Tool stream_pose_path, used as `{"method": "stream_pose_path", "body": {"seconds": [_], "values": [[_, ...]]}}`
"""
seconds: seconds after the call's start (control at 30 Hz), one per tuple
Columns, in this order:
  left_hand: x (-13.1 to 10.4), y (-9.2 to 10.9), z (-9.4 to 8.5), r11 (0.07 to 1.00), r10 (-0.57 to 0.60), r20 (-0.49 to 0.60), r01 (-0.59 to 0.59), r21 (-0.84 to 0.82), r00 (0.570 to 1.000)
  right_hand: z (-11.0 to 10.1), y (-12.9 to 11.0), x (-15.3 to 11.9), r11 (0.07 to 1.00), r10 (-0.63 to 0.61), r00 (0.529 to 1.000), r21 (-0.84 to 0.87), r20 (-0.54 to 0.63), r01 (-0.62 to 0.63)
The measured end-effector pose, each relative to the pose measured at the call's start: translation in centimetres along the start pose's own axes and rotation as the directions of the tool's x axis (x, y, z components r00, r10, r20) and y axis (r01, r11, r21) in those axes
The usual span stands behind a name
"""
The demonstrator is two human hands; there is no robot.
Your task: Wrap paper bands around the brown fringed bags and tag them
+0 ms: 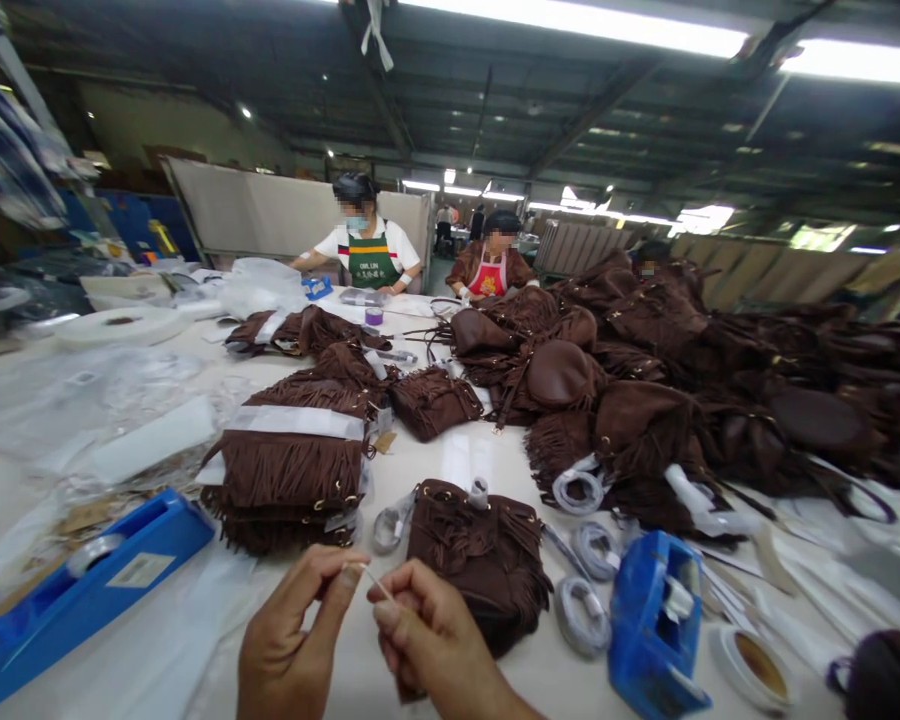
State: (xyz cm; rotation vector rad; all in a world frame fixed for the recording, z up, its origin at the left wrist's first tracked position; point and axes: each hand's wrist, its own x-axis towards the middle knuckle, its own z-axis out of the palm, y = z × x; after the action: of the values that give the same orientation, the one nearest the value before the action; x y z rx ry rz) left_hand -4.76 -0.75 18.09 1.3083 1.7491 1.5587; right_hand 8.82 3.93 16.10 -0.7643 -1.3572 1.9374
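A thin white string [377, 582] stretches between my two hands. The fingertips of my left hand [300, 625] pinch one end of it. My right hand [435, 630] grips the string between thumb and finger; a small brown piece shows under that hand, too hidden to name. Just beyond, partly behind my right hand, lies a dark brown fringed bag [480, 560] with gold rings and a small white wrapped roll on top. Farther left rests a stack of fringed bags [292, 460] with a white paper band across it.
Blue tape dispensers stand at left [142, 570] and right [656, 620]. Wrapped coiled straps [581, 615] and a tape roll [754, 668] lie at right. Brown bags [645, 420] pile up behind. Clear plastic [97, 400] covers the left side. Two co-workers [375, 250] [493, 265] are across the table.
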Motion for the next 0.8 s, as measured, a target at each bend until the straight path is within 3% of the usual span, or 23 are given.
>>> {"method": "stream_pose_path", "body": {"seconds": [0.07,0.13,0.27,0.4,0.47,0.53,0.6,0.67,0.8], "values": [[0.7,-0.9,0.8,0.985,-0.141,-0.043,0.136,-0.108,0.989,-1.3,-1.5,1.2,0.983,-0.053,0.998,-0.179,-0.041,0.045],[1.3,-1.8,2.1,0.948,-0.233,-0.016,0.224,-0.227,0.972,-3.2,-4.1,2.5,0.931,-0.068,0.998,-0.359,-0.007,0.061],[3.2,-2.8,5.4,0.896,-0.29,-0.009,0.268,-0.353,0.957,-7.0,-9.7,6.3,0.742,0.037,0.991,-0.668,0.131,0.06],[6.7,-3.0,8.9,0.88,-0.303,0.015,0.286,-0.378,0.953,-10.3,-13.0,11.9,0.578,0.064,0.979,-0.807,0.193,0.121],[8.8,-3.3,10.7,0.883,-0.324,0.047,0.32,-0.342,0.945,-12.1,-13.7,15.0,0.619,0.173,0.954,-0.781,0.244,0.087],[10.9,-3.9,12.5,0.88,-0.35,0.081,0.357,-0.313,0.933,-14.1,-13.9,17.9,0.688,0.317,0.89,-0.725,0.327,0.021],[12.8,-4.9,14.2,0.861,-0.381,0.111,0.395,-0.319,0.918,-16.2,-13.6,20.5,0.705,0.377,0.831,-0.708,0.409,0.028],[14.4,-6.0,15.5,0.831,-0.413,0.137,0.434,-0.347,0.9,-18.0,-12.8,22.6,0.668,0.356,0.814,-0.734,0.458,0.12],[16.4,-7.9,17.1,0.759,-0.466,0.19,0.501,-0.415,0.864,-20.1,-10.6,25.3,0.59,0.232,0.844,-0.76,0.483,0.273]]}}
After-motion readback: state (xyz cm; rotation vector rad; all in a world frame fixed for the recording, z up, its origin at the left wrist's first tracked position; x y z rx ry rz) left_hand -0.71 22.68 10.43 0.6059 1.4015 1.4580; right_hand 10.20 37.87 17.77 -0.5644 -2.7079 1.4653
